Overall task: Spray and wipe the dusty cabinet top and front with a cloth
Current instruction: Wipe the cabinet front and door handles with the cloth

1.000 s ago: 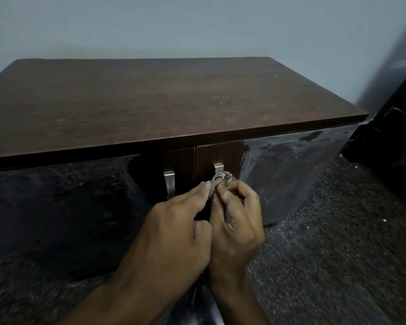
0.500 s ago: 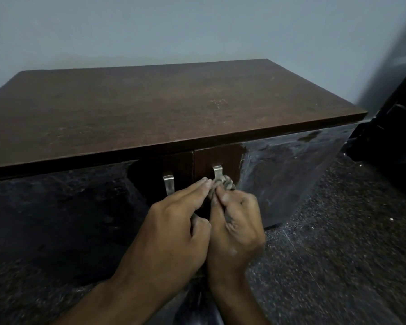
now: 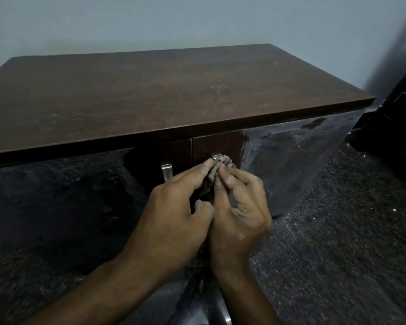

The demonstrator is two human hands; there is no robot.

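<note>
The cloth [image 3: 217,171] is being pinched by both hands, left hand [image 3: 174,221] and right hand [image 3: 240,212], at the right door handle [image 3: 217,157], while the cabinet top [image 3: 150,95] looks dusty and unwiped.

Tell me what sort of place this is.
Probably a plain indoor room, a home or small office; which one cannot be told. A low dark wooden cabinet with two metal door handles stands against a bare pale wall on a dark speckled floor.
</note>
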